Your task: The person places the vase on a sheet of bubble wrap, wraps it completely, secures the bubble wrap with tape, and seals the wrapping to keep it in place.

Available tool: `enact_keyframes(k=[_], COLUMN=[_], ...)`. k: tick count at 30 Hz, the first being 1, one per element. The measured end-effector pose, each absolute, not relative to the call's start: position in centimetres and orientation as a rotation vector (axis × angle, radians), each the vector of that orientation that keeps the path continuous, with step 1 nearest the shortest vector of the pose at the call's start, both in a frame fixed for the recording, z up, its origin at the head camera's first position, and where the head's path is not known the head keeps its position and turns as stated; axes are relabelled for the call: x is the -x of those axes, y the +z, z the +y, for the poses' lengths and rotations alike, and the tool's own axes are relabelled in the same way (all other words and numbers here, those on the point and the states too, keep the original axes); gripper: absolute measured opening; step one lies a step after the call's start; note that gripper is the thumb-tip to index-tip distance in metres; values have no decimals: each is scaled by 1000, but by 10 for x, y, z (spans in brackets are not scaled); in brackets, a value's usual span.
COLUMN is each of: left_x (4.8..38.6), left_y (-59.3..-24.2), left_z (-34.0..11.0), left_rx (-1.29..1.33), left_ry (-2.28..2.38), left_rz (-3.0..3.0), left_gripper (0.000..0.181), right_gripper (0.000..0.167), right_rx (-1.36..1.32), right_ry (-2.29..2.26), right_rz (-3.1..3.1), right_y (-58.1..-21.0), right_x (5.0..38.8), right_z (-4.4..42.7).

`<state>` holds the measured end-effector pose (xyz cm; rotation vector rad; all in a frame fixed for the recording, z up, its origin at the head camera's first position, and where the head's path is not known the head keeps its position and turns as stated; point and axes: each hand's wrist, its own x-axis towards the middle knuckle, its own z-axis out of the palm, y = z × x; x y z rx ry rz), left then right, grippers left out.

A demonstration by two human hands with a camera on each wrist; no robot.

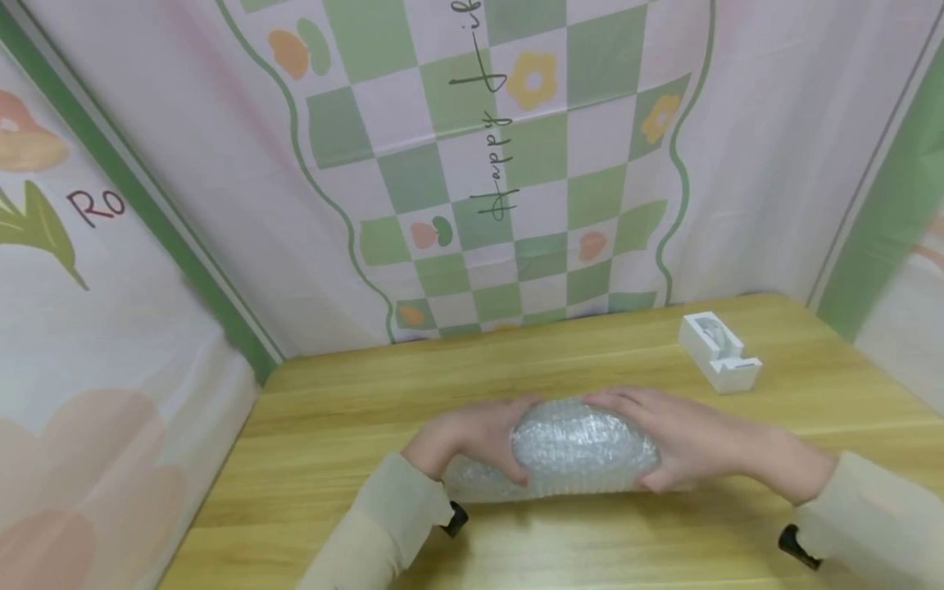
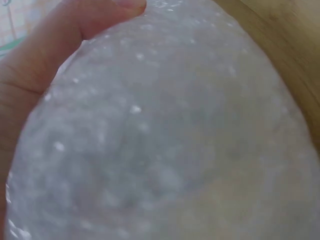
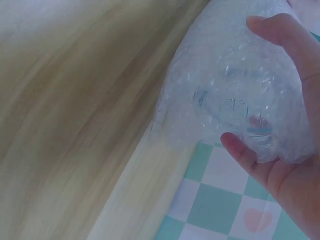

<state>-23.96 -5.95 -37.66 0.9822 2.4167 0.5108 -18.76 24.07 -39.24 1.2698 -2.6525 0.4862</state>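
Note:
Both hands hold a bubble-wrapped bundle (image 1: 578, 451) near the front middle of the table. My left hand (image 1: 483, 434) grips its left part, thumb towards me and fingers over the far side. On the right part, my right hand (image 1: 682, 430) curls round it in the same way. Clear, shiny bubble wrap (image 2: 165, 120) fills most of the left wrist view. Through the layers in the right wrist view, a clear item with dark markings (image 3: 235, 106) shows faintly; its kind cannot be made out. A flap of wrap extends low on the left side.
A white tape dispenser (image 1: 719, 352) with a roll of tape stands at the back right of the wooden table (image 1: 354, 393). Behind the table hangs a green-and-white checked curtain (image 1: 538, 156), and patterned cloth also hangs on both sides.

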Motion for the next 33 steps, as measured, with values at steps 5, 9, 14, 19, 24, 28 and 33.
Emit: enact_keyframes(k=[5, 9, 14, 19, 24, 28, 33], left_x=[242, 241, 241, 239, 233, 231, 228], left_y=[-379, -381, -381, -379, -377, -379, -377], left_z=[-61, -63, -65, -68, -70, -71, -69], left_rx=[-956, -926, -874, -980, -1144, -1187, -1204], left_ry=[555, 586, 624, 535, 333, 285, 307], left_rz=[2405, 2399, 2389, 2507, 2703, 2753, 2750], left_gripper=[114, 116, 112, 101, 94, 96, 91], right_gripper=[107, 107, 108, 107, 106, 106, 106], right_rx=[-1312, -1324, -1322, -1308, -1287, -1289, -1285], right_ry=[494, 507, 542, 588, 648, 677, 712], right_rz=[-2614, -2613, -2633, -2673, -2717, -2733, -2764], right_y=[-393, -394, -394, -393, -392, -391, -391], right_x=[193, 196, 198, 199, 201, 203, 206], right_z=[242, 242, 243, 245, 246, 247, 248])
